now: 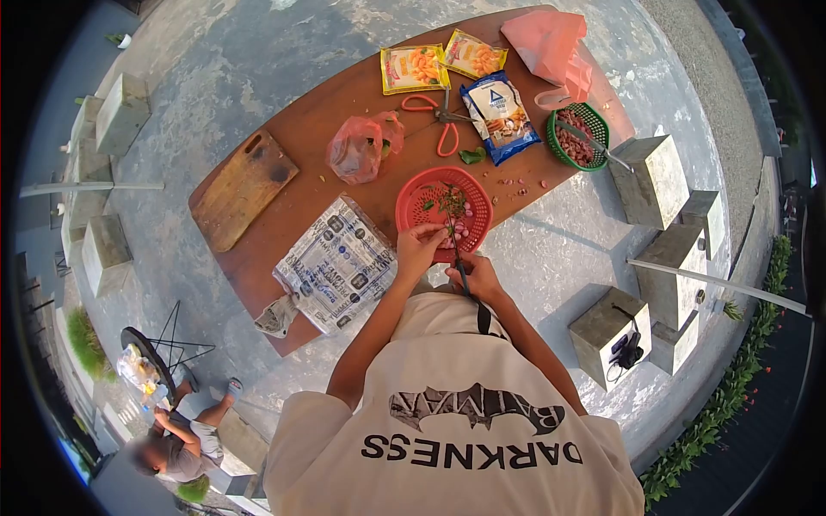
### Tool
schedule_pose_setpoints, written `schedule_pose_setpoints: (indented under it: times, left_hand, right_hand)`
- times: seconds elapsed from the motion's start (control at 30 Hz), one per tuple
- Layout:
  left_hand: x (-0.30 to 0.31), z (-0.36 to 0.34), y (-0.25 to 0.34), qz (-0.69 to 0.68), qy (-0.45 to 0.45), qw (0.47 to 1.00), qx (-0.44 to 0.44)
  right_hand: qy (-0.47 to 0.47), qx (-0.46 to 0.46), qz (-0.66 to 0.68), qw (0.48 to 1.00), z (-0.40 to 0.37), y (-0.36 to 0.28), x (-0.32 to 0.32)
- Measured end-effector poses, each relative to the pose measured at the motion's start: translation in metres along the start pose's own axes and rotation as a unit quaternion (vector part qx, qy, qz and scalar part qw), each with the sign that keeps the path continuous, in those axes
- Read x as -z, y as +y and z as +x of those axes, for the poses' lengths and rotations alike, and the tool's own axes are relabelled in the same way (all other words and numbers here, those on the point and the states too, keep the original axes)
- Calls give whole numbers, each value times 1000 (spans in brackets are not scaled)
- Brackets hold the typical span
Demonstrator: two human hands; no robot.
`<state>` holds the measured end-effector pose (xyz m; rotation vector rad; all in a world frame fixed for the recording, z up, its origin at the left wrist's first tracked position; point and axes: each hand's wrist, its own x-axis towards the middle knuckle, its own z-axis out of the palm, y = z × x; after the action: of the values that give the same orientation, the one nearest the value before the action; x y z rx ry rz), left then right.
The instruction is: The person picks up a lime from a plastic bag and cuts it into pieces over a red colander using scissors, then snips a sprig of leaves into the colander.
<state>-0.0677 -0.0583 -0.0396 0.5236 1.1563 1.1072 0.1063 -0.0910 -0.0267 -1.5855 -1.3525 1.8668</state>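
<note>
Bright outdoor daylight | defined shadows beside concrete blocks (651, 181) | pale glare patches on floor (215, 52) | worktop (344, 112) evenly lit | my left hand (422, 248) and right hand (476, 277) small, reasonably clear | strong fisheye bend, black edges | seated person's (181, 447) face blurred

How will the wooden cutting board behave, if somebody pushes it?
The wooden cutting board should stay stiff, since it looks like a solid slab. It would probably slide rather than roll or tip, because it lies flat on the table.

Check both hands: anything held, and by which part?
Cannot be told. Left hand has its fingertips over the red basket, any contents too small; right hand is at a narrow dark strip, grip unclear.
</note>
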Motion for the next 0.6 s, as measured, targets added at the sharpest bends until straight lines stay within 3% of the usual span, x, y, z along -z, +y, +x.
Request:
schedule_pose_setpoints:
  times: [0.07,0.3,0.5,0.6]
  left_hand:
    - [0,0,1,13,7,1000,-3]
    - [-6,-4,13,65,29,997,-20]
    - [-6,-5,18,137,16,990,-42]
    - [-5,-2,13,74,10,996,-39]
  right_hand:
    - [-8,-33,-9,999,-2,-9,1]
    - [-5,-4,24,1000,-1,-1,0]
    - [-11,-10,-24,1000,0,-7,1]
    - [2,-30,3,1000,-4,-13,2]
